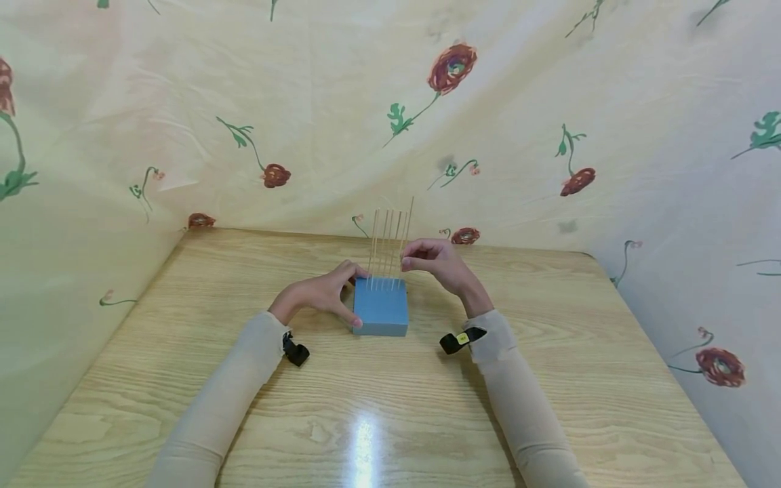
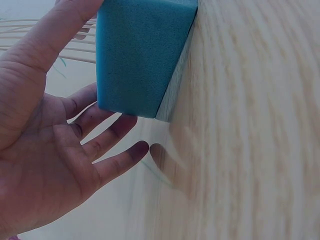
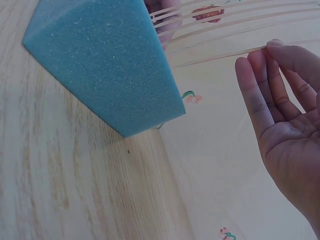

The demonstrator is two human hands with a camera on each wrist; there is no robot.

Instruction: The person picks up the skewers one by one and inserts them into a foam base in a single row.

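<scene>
A blue foam block (image 1: 381, 308) lies on the table, with several thin wooden skewers (image 1: 384, 237) standing in a row along its far edge. My left hand (image 1: 320, 293) holds the block from the left, thumb at the near corner and index finger at the far corner. In the left wrist view the other fingers (image 2: 120, 162) spread out beside the foam. At the right end of the row, my right hand (image 1: 441, 263) pinches one skewer (image 3: 220, 56) between thumb and fingertips. This skewer's top rises above the others, and its lower end is close over the block's top.
The wood-grain table (image 1: 274, 400) extends around the block on all sides. Behind it hangs a flowered cloth (image 1: 329, 102), which also covers both sides. Each wrist wears a black strap (image 1: 464, 339) with a small camera.
</scene>
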